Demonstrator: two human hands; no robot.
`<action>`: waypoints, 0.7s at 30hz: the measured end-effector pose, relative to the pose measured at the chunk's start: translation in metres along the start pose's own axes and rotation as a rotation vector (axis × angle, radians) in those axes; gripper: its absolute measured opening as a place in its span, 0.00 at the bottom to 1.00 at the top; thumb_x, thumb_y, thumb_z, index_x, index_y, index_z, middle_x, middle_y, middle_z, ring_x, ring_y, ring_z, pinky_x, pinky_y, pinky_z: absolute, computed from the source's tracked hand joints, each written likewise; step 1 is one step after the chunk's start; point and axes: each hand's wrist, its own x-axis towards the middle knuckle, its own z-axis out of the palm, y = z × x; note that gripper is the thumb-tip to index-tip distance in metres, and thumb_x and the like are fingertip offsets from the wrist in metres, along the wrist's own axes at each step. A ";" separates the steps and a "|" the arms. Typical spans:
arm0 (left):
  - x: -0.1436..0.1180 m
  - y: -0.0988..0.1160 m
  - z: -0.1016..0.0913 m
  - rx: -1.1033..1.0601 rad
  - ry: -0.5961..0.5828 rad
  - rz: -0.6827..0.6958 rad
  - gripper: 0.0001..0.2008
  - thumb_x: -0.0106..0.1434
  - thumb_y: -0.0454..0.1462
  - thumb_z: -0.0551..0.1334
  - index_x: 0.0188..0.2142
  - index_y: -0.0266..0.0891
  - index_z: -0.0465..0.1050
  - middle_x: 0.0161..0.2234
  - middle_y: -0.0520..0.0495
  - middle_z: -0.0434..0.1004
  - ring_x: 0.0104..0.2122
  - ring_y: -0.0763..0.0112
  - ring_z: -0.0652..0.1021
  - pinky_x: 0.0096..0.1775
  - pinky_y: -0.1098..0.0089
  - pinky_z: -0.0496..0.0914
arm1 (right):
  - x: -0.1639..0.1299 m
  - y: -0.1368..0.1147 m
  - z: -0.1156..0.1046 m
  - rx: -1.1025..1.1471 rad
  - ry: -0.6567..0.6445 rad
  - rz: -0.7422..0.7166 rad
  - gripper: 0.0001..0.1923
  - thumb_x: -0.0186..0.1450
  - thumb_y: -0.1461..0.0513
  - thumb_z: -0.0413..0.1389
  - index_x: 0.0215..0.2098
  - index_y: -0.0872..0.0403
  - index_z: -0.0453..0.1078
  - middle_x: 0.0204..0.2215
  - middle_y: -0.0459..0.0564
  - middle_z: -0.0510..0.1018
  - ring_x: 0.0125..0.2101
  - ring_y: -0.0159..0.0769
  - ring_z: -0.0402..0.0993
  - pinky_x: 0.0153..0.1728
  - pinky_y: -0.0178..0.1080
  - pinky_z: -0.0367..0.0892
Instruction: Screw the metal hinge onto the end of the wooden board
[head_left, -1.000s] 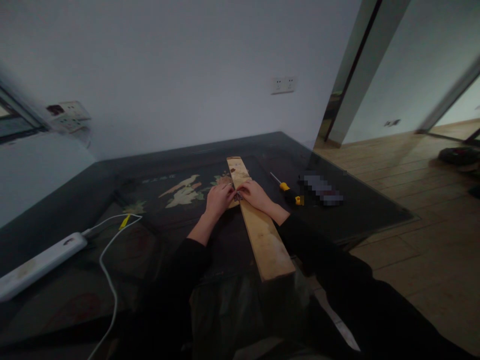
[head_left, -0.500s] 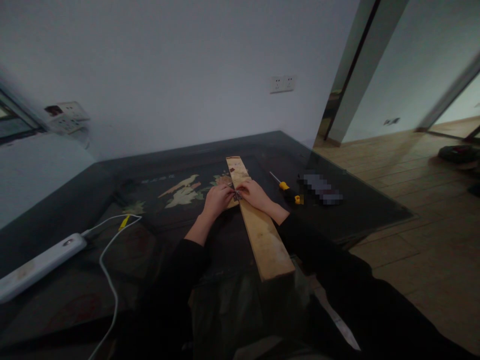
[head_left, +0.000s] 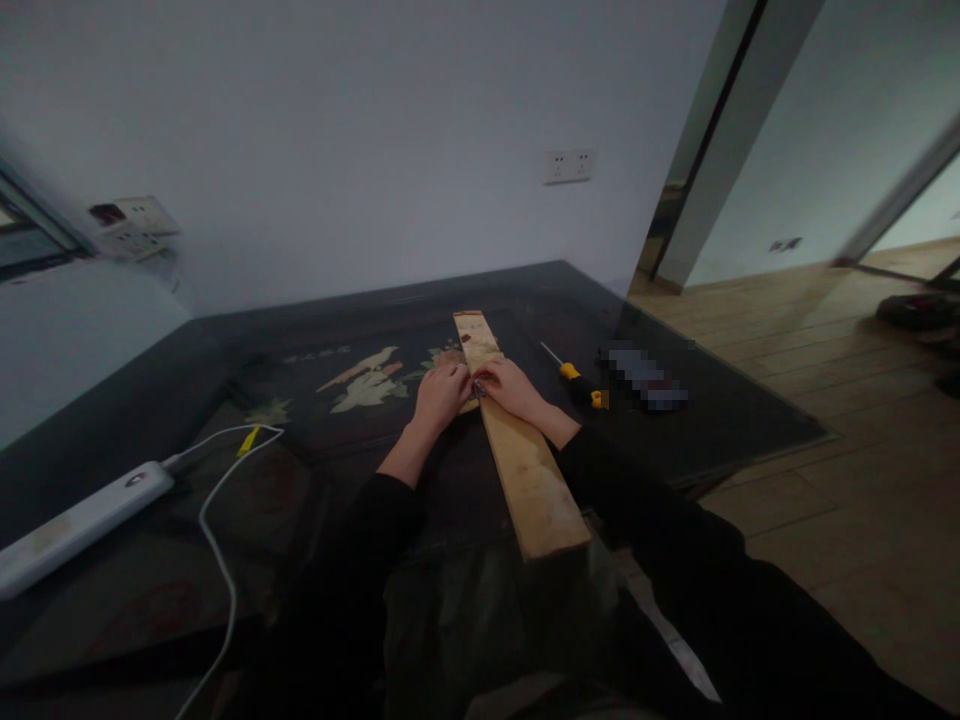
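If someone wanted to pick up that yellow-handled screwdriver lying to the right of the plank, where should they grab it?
Probably by the yellow and black handle, the thick near end. The screwdriver lies flat on the dark table, thin metal shaft pointing away toward the wall. Coming from above and the right keeps clear of the right hand and the wooden plank.

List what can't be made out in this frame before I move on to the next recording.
- Small metal piece on the wooden plank, head view: too small, covered by the fingers of the left hand and right hand.
- Object beside the screwdriver: pixelated.
- Power strip: cut off by the left edge.
- Dark items on the floor: blurred.
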 end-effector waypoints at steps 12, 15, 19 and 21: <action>0.003 -0.008 0.003 -0.146 0.034 -0.032 0.12 0.70 0.40 0.53 0.35 0.41 0.73 0.37 0.42 0.80 0.41 0.60 0.77 0.44 0.62 0.66 | 0.001 0.006 0.004 0.015 0.044 -0.011 0.08 0.62 0.69 0.57 0.39 0.56 0.74 0.38 0.53 0.79 0.42 0.39 0.71 0.48 0.43 0.64; 0.002 -0.015 0.004 -0.266 0.062 -0.056 0.11 0.69 0.39 0.53 0.38 0.40 0.74 0.37 0.43 0.80 0.39 0.62 0.78 0.41 0.65 0.68 | 0.001 0.006 0.004 0.025 0.033 -0.016 0.08 0.62 0.69 0.57 0.40 0.56 0.75 0.38 0.53 0.79 0.41 0.39 0.72 0.47 0.42 0.64; 0.003 -0.023 0.003 -0.448 0.001 0.052 0.07 0.64 0.35 0.59 0.41 0.40 0.75 0.37 0.46 0.79 0.38 0.65 0.78 0.41 0.67 0.70 | 0.001 0.005 0.002 0.019 0.018 -0.014 0.09 0.63 0.69 0.56 0.40 0.57 0.75 0.38 0.54 0.80 0.41 0.39 0.72 0.46 0.42 0.63; 0.003 -0.024 0.002 -0.451 -0.025 0.086 0.07 0.63 0.34 0.60 0.40 0.41 0.76 0.37 0.46 0.79 0.39 0.65 0.78 0.42 0.67 0.70 | 0.001 0.005 0.002 0.007 0.020 -0.015 0.09 0.62 0.69 0.57 0.41 0.57 0.75 0.39 0.54 0.79 0.42 0.39 0.71 0.47 0.42 0.63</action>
